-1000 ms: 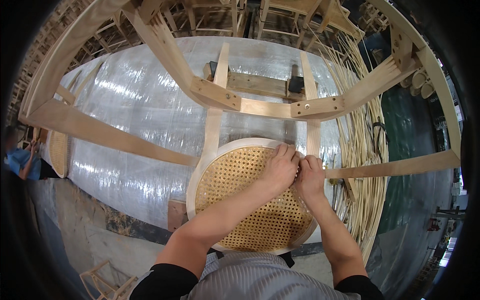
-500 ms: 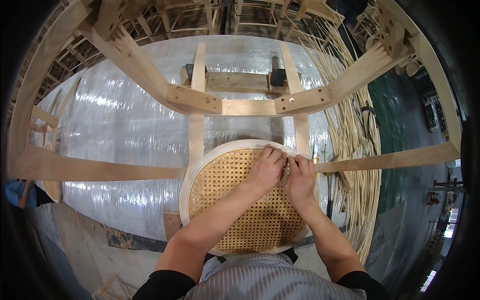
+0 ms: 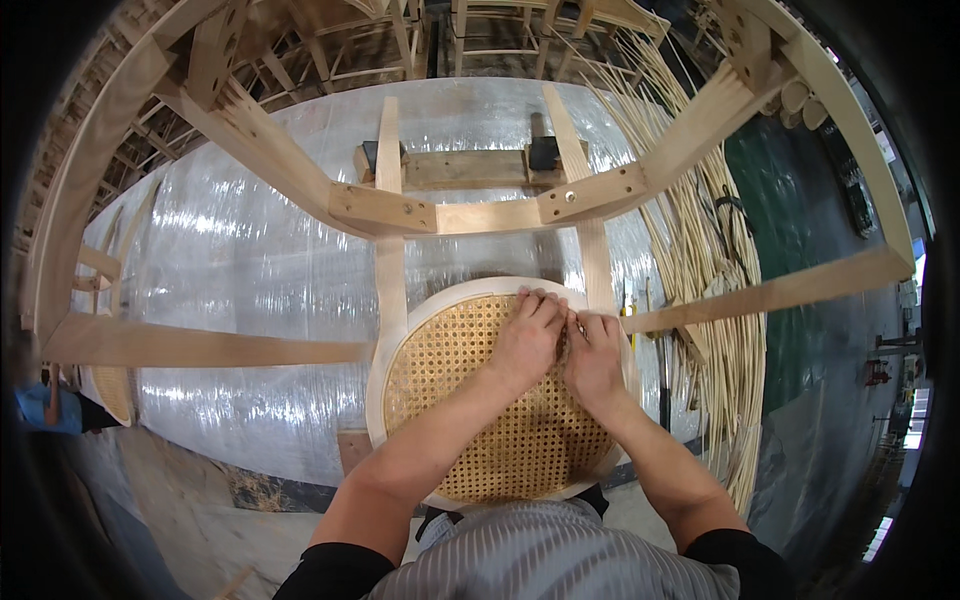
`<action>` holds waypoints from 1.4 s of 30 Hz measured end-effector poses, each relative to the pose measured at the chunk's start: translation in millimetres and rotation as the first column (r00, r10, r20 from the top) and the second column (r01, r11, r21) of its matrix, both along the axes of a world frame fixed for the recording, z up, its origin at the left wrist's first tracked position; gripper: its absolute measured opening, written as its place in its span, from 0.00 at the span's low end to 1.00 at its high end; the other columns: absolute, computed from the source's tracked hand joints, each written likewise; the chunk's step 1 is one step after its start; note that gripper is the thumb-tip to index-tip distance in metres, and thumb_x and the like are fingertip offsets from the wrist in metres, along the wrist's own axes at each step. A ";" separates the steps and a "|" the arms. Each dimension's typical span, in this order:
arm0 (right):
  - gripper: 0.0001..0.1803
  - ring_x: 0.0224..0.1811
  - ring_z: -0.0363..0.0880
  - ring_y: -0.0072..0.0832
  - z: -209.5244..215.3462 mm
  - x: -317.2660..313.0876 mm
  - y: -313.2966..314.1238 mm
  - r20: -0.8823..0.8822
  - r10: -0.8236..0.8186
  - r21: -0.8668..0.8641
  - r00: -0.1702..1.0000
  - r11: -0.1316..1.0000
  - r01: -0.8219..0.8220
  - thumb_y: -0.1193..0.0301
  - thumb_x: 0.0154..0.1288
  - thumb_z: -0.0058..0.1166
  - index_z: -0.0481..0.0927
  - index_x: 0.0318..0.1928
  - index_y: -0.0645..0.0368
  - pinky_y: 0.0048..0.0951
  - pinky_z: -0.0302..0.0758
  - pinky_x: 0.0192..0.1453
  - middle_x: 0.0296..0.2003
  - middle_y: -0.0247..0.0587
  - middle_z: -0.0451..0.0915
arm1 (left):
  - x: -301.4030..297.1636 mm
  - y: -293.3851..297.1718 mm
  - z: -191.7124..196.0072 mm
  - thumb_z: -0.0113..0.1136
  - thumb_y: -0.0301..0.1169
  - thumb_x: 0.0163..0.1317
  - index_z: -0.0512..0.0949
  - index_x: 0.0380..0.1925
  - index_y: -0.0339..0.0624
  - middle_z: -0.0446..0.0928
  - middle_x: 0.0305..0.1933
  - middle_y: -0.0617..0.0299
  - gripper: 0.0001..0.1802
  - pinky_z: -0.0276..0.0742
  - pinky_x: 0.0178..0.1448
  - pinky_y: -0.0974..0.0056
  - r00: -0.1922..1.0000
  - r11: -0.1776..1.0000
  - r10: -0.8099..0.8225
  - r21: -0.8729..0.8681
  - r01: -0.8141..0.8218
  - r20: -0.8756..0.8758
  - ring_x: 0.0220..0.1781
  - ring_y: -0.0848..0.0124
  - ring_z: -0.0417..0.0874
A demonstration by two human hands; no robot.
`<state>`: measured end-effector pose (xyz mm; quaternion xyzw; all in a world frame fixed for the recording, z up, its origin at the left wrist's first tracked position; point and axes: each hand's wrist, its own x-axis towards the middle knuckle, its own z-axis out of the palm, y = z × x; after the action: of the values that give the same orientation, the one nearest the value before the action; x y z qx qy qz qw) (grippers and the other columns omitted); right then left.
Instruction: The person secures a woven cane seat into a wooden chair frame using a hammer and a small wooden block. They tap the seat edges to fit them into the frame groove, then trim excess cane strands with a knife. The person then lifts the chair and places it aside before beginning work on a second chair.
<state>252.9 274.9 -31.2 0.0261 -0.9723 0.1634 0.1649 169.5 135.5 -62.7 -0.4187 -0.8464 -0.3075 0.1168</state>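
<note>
A woven cane panel fills the round, pale wooden rim of a chair frame directly in front of me. My left hand rests at the panel's far right edge, its fingers curled and pressed against the rim. Close beside it, nearly touching, my right hand is closed in a pinch at the same edge. Whatever the fingertips of both hands grip is hidden by the fingers. Beyond the rim run the chair's wooden legs and a curved crosspiece.
Plastic film covers the bench under the chair. A bundle of long cane strips lies at the right. A wooden block support stands at the far side. More chair frames are stacked behind. At far left is a person in blue.
Both hands stay at the same part of the rim, with only small finger shifts. The whole view has swung slightly, so the chair frame appears a little further left at its far end.
</note>
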 end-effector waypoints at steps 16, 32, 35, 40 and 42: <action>0.14 0.41 0.86 0.48 -54.9 228.7 142.2 0.249 -0.661 -0.133 0.708 0.701 0.700 0.67 0.70 0.65 0.86 0.50 0.63 0.45 0.81 0.48 0.42 0.53 0.86 | -2.9 -4.3 11.6 0.63 0.26 0.60 0.81 0.62 0.30 0.78 0.61 0.47 0.28 0.66 0.81 0.38 0.998 0.977 -0.052 -0.206 0.055 0.018 0.68 0.48 0.76; 0.20 0.48 0.84 0.63 -78.0 201.0 174.4 0.363 -0.544 -0.177 0.757 0.757 0.629 0.73 0.65 0.64 0.79 0.57 0.65 0.53 0.80 0.57 0.41 0.58 0.84 | 44.6 9.0 27.1 0.64 0.47 0.73 0.74 0.74 0.76 0.67 0.73 0.28 0.30 0.49 0.82 0.23 0.998 0.962 0.007 -0.274 -0.024 -0.061 0.78 0.24 0.63; 0.13 0.28 0.81 0.38 -70.4 203.1 183.0 0.352 -0.486 -0.486 0.800 0.636 0.600 0.71 0.71 0.62 0.80 0.51 0.65 0.39 0.78 0.35 0.27 0.41 0.80 | 44.7 13.9 30.9 0.64 0.46 0.72 0.75 0.74 0.71 0.69 0.73 0.35 0.30 0.49 0.81 0.22 0.998 0.963 0.000 -0.269 -0.019 -0.070 0.79 0.30 0.65; 0.11 0.21 0.67 0.14 -30.4 201.3 153.3 0.553 -0.325 -0.696 0.767 0.326 0.640 0.67 0.81 0.56 0.82 0.50 0.62 0.23 0.65 0.25 0.25 0.28 0.75 | 39.5 12.7 25.7 0.66 0.38 0.71 0.78 0.70 0.55 0.74 0.69 0.50 0.27 0.59 0.82 0.30 0.995 0.971 -0.079 -0.230 0.062 -0.067 0.75 0.45 0.72; 0.10 0.21 0.67 0.14 -23.1 210.0 137.9 0.503 -0.336 -0.730 0.796 0.328 0.599 0.67 0.82 0.54 0.82 0.51 0.62 0.23 0.64 0.24 0.25 0.28 0.75 | 32.8 13.1 24.1 0.66 0.34 0.70 0.80 0.67 0.51 0.76 0.67 0.53 0.25 0.66 0.80 0.35 0.991 0.976 -0.128 -0.184 0.118 -0.042 0.71 0.48 0.76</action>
<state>462.8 412.8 -54.3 -0.3659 -0.7293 0.5743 0.0658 202.3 148.6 -38.6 -0.4874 -0.8399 -0.2245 0.0817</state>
